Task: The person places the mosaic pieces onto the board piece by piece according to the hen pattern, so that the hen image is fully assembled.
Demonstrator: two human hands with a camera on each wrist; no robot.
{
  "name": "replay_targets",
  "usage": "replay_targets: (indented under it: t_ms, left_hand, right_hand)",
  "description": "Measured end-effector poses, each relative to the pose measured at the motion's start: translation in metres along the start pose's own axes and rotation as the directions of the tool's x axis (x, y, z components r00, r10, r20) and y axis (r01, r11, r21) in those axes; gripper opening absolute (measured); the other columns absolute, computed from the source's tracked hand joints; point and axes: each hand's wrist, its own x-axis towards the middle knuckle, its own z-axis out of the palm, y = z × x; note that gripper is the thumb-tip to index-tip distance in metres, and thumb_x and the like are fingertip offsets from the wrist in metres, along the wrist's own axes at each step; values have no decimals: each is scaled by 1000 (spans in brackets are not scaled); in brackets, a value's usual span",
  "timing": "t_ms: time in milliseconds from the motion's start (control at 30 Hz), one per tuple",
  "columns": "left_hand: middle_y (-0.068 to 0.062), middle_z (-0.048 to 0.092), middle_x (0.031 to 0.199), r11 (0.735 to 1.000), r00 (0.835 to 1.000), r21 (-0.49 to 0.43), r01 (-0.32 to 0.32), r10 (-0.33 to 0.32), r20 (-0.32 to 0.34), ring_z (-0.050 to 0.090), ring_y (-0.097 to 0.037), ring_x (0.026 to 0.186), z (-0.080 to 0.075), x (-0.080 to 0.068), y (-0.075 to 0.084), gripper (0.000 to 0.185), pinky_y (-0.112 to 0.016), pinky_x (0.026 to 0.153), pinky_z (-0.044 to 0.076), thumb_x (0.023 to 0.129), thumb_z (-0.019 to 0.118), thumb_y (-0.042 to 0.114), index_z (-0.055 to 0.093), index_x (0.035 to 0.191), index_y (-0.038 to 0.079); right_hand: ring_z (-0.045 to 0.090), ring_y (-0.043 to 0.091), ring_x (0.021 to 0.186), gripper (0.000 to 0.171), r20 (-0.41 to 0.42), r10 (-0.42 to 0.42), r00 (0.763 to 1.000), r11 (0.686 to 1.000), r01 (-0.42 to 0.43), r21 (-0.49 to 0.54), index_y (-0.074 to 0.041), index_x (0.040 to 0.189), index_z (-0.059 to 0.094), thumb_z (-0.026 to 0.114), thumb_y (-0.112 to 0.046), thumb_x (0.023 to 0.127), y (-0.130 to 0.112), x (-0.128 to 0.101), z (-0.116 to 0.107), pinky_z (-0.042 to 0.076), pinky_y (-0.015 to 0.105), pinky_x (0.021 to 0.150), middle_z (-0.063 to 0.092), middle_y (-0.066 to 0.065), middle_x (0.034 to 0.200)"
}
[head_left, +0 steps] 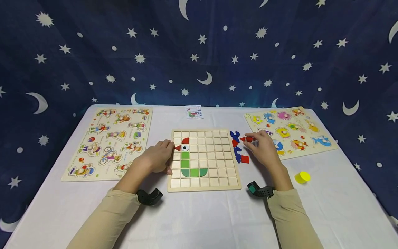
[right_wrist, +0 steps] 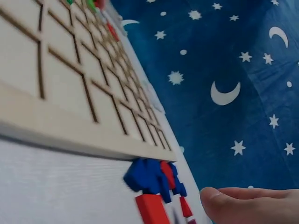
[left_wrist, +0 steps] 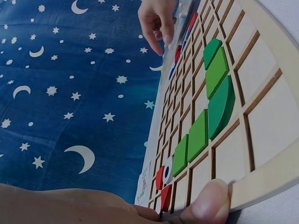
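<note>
A light wooden grid board (head_left: 214, 180) lies in front of me. On it are a red quarter-round piece (head_left: 185, 140), a white eye tile (head_left: 185, 148), a red triangle (head_left: 177, 148), green squares (head_left: 185, 155) and dark green quarter-rounds (head_left: 203, 172). My left hand (head_left: 157, 156) rests along the board's left edge, its thumb (left_wrist: 210, 200) over the rim and fingers near the red triangle. To the board's right, my right hand (head_left: 264, 147) reaches over small red pieces (head_left: 249, 139), thumb and index finger apart on either side of them.
Blue pieces (head_left: 238, 150) and a red square (head_left: 245, 159) lie along the board's right side. Picture puzzle boards stand left (head_left: 105, 145) and right (head_left: 298, 145). A small pattern card (head_left: 194, 112) lies at the back. A yellow cylinder (head_left: 302, 177) sits right of my right wrist.
</note>
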Motion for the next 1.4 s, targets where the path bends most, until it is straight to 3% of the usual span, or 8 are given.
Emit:
replay_targets:
  t_ms: [300,567,800,1067,1400]
  left_hand:
    - [-21,41,137,1000,1000,-5,1,-1,-8,43,-36,125,0,0,0,89,-50,90,47,68,81,40,39,133,-3]
    - [-20,43,134,1000,1000,-2,-5,5,-16,45,-36,122,0,-1,0,85,-50,87,48,68,81,40,40,130,-2]
    - [-21,42,136,1000,1000,10,-5,5,-19,44,-36,125,1,0,-1,87,-50,90,47,69,80,40,39,132,-3]
    - [-21,41,137,1000,1000,7,1,-1,-10,43,-36,125,2,0,0,89,-49,90,47,68,80,41,39,133,-3]
    - [-20,43,135,1000,1000,3,-1,1,-18,44,-35,124,1,-1,1,87,-50,88,48,68,80,40,39,132,-3]
  right_hand:
    - [40,26,86,40,79,10,997,993,-1,-118,-10,130,59,62,-21,92,2,0,8,32,35,72,46,12,94]
    - [44,25,83,27,72,-14,997,993,23,-117,-10,113,70,67,-18,88,-2,-1,4,37,34,70,52,11,93]
    - [46,25,82,28,98,-8,995,988,24,-156,-11,115,69,68,-18,87,-4,-1,3,41,34,71,53,10,94]
    - [52,27,89,22,105,13,994,996,-3,-90,-7,104,68,71,-18,85,-3,-2,3,47,43,85,59,12,100]
    - [57,23,77,17,129,27,991,999,-21,-48,-11,90,63,73,-22,84,-3,-1,-2,47,36,73,65,7,83]
